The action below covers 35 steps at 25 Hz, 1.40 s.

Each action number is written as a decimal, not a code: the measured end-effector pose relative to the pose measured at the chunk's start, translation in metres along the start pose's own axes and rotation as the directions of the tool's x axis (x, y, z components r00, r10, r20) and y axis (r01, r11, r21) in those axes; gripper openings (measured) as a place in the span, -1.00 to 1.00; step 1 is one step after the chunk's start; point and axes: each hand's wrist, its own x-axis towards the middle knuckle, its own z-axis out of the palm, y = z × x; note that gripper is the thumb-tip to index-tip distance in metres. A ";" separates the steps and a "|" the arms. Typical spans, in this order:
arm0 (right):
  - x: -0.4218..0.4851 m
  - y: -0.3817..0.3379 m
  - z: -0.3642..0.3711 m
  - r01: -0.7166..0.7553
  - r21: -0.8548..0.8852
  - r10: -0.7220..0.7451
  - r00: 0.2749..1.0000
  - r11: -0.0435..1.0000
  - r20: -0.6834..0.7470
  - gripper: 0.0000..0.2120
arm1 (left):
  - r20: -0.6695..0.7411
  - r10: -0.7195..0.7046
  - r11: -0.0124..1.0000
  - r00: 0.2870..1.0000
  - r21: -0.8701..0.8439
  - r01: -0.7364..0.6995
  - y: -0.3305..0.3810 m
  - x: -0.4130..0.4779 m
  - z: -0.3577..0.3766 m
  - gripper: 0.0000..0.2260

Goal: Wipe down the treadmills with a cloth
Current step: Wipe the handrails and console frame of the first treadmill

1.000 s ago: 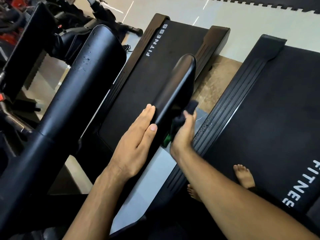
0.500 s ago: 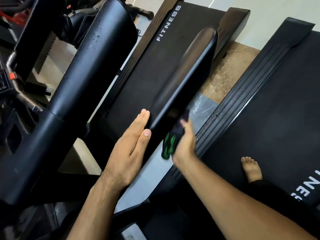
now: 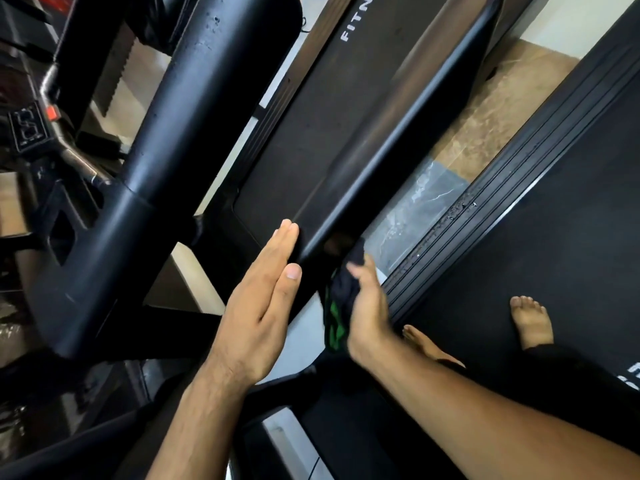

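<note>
Presses the left hand (image 3: 258, 306) flat, fingers straight and together, against the left face of the near end of a long black padded treadmill handrail (image 3: 398, 140). Grips a crumpled dark cloth with green patches (image 3: 342, 293) in the right hand (image 3: 369, 306), fingers curled round it, just right of the handrail's near end and up under it; cannot tell how much of the cloth touches the handrail. Stands barefoot well right of the handrail on a black treadmill belt (image 3: 554, 237), one bare foot (image 3: 531, 322) in full view, the other partly hidden behind the right forearm. Looks down past the handrail onto a second black belt with white lettering (image 3: 322, 133), beneath it and to its left. Further left of the handrail, a thick glossy black cylindrical post (image 3: 166, 143), roughly parallel and speckled with small marks. Right of the handrail, tan stone floor tile (image 3: 485, 119), then a ribbed black side rail (image 3: 491, 202).
</note>
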 end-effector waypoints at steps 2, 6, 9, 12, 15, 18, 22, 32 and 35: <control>0.017 -0.013 0.005 0.088 0.112 -0.072 0.988 0.990 -0.135 -0.37 | 0.001 -0.038 0.999 0.999 -0.001 0.038 -0.003 -0.005 -0.001 -0.57; -0.013 0.029 -0.002 -0.097 -0.015 0.097 0.995 0.995 -0.034 -0.43 | -0.008 -0.078 0.997 0.997 -0.016 0.078 -0.010 -0.023 -0.006 -0.56; -0.017 0.024 0.001 -0.028 0.092 0.033 0.998 0.995 -0.049 -0.64 | -0.019 -0.071 0.997 0.997 -0.018 0.070 -0.015 -0.026 -0.007 -0.56; -0.028 0.045 0.006 -0.064 0.075 0.070 0.994 0.995 -0.079 -0.65 | -0.035 -0.097 0.995 0.995 -0.042 0.096 -0.029 -0.037 -0.009 -0.57; -0.036 0.066 0.002 -0.145 0.063 0.146 0.989 0.987 -0.012 -0.66 | -0.068 -0.114 0.993 0.991 -0.048 0.111 -0.045 -0.052 -0.015 -0.58; -0.029 0.068 0.004 -0.086 0.181 0.103 0.991 0.980 -0.084 -0.61 | -0.081 -0.139 0.990 0.987 -0.050 0.135 -0.059 -0.061 -0.015 -0.58; -0.024 0.080 -0.005 -0.232 0.051 0.233 0.972 0.971 -0.014 -0.59 | -0.094 -0.125 0.991 0.988 -0.065 0.119 -0.065 -0.068 -0.016 -0.59; -0.049 0.112 0.000 -0.260 0.172 0.274 0.960 0.950 -0.059 -0.70 | -0.140 -0.183 0.983 0.973 -0.051 0.177 -0.090 -0.095 -0.020 -0.59; -0.062 0.123 0.000 -0.379 0.065 0.382 0.923 0.923 -0.051 -0.73 | -0.156 -0.211 0.976 0.965 -0.078 0.201 -0.094 -0.110 -0.020 -0.59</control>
